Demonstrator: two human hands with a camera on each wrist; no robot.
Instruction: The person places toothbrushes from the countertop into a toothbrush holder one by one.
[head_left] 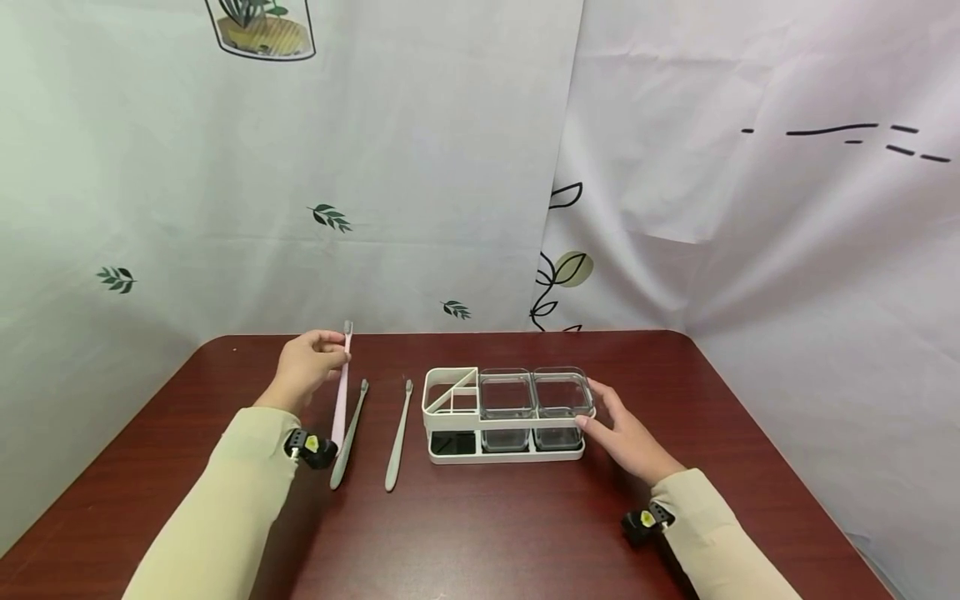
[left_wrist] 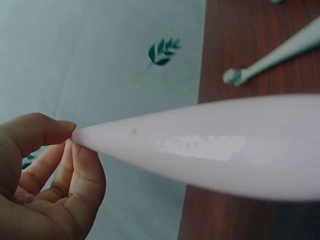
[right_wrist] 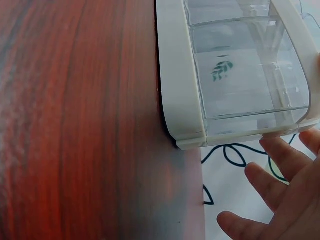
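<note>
At the left of the frame, my left hand [head_left: 303, 368] pinches the pink toothbrush [head_left: 342, 400] near its head between thumb and fingertips, its handle pointing down. Two pale green toothbrushes [head_left: 398, 437] lie on the table [head_left: 555, 533] just right of it. Right of center, my right hand [head_left: 630, 437] holds the white holder [head_left: 453, 422] by its right end, thumb in front; the lower fingers spread apart, off it.

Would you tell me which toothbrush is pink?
The toothbrush pinched in the left hand; the middle toothbrush and rightmost toothbrush are both greenish.
</note>
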